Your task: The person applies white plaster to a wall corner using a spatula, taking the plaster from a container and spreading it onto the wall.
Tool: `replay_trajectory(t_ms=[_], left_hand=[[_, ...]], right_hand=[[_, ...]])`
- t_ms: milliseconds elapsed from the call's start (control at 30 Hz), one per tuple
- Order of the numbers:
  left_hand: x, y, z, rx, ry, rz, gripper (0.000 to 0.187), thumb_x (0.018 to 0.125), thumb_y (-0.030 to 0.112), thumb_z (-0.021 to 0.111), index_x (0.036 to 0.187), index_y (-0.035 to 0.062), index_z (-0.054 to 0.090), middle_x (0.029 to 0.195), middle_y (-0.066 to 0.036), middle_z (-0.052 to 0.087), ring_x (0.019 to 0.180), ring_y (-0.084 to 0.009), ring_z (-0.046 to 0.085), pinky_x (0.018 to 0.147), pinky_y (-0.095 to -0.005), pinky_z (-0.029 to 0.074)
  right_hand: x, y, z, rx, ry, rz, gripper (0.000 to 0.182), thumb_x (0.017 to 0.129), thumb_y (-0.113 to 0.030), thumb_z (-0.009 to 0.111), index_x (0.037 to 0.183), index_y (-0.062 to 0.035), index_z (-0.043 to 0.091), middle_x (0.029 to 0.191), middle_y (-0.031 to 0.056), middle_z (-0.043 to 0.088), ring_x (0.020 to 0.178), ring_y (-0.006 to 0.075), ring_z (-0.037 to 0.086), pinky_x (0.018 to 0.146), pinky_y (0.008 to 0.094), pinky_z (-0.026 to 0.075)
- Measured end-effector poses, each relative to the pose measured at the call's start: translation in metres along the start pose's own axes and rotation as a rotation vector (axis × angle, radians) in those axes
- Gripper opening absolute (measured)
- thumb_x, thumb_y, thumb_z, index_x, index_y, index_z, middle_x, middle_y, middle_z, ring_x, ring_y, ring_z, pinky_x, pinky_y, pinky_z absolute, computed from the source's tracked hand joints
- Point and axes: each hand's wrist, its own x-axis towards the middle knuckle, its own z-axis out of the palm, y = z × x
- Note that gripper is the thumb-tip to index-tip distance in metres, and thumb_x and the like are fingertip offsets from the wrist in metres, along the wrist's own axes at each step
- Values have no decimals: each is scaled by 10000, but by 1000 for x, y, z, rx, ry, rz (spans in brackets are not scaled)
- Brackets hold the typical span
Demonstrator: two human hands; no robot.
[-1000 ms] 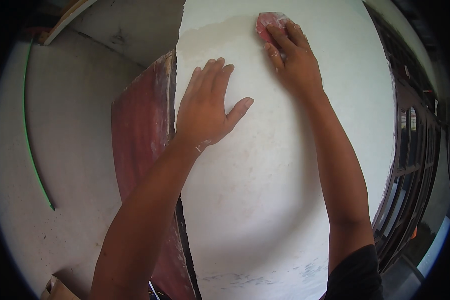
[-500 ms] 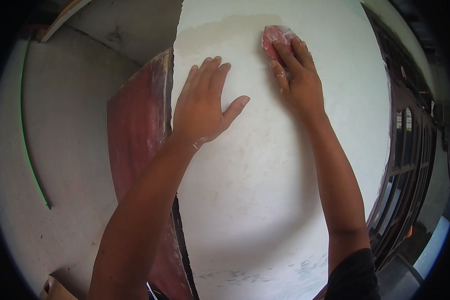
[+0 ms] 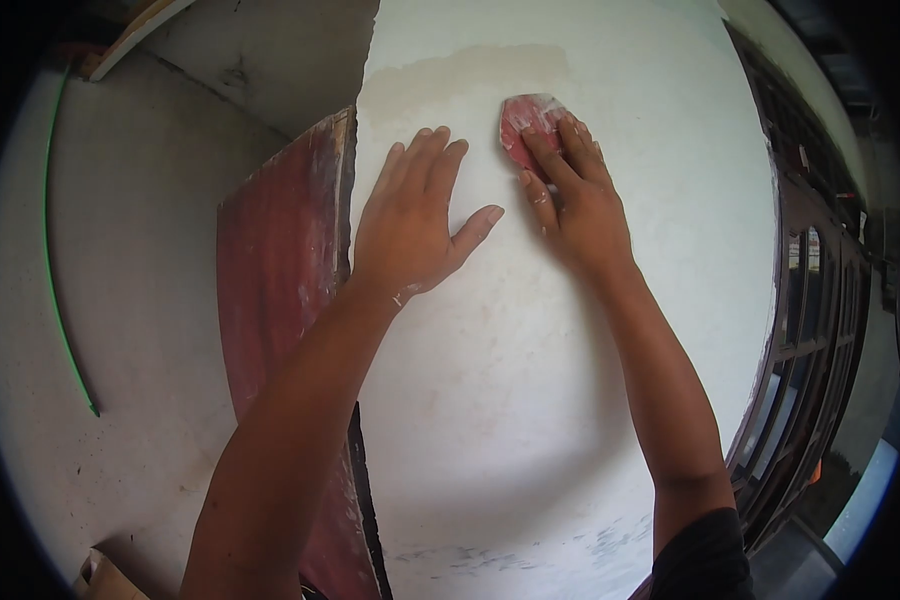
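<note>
A pale wall panel [image 3: 490,400] fills the middle of the view. My left hand [image 3: 410,215] lies flat on its left part, fingers together and thumb stretched out, with nothing held. My right hand [image 3: 575,195] presses a piece of red sandpaper [image 3: 523,118] against the panel, and its fingers cover the sandpaper's lower right side. White dust coats parts of the sandpaper and flecks my right thumb and left wrist. Above both hands runs a damp-looking beige patch [image 3: 470,72].
Left of the panel's dark, rough edge stands a dark red board [image 3: 270,250]. A green strip [image 3: 50,240] hangs on the grey wall farther left. To the right is a brown-framed window [image 3: 810,290]. A cardboard-like box [image 3: 110,580] sits at the lower left.
My right hand has slid down and slightly left over the panel with the sandpaper. My left hand keeps its place on the panel, while the whole view has shifted a little.
</note>
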Motion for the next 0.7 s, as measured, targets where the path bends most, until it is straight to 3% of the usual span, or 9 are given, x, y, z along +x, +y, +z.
replay_trajectory(t_ms=[267,533,700], left_hand=[[-2,-2,1,5,-4,3,659,977,429,640,1444,-9,486,1521,-234,470,1443,-393,416,1229,-520,282],[-1,1,0,9,2,7,653,978,425,640,1442,-9,488,1509,-240,478,1438,-394,423,1228,-513,287],[-1,0,0,16,2,10,651,983,428,633,1441,-10,487,1504,-240,484,1434,-395,428,1227,-513,289]], right_hand=[[78,23,25,-40,159,-19,416,1019,-328,589,1390,-143,627,1460,294,524,1425,439,435,1188,529,353],[-5,-2,-2,-51,26,24,431,999,-300,620,1406,-158,628,1467,296,521,1409,443,459,1182,522,364],[30,20,4,-18,192,-32,423,993,-297,637,1391,-154,642,1453,298,532,1402,433,471,1178,493,375]])
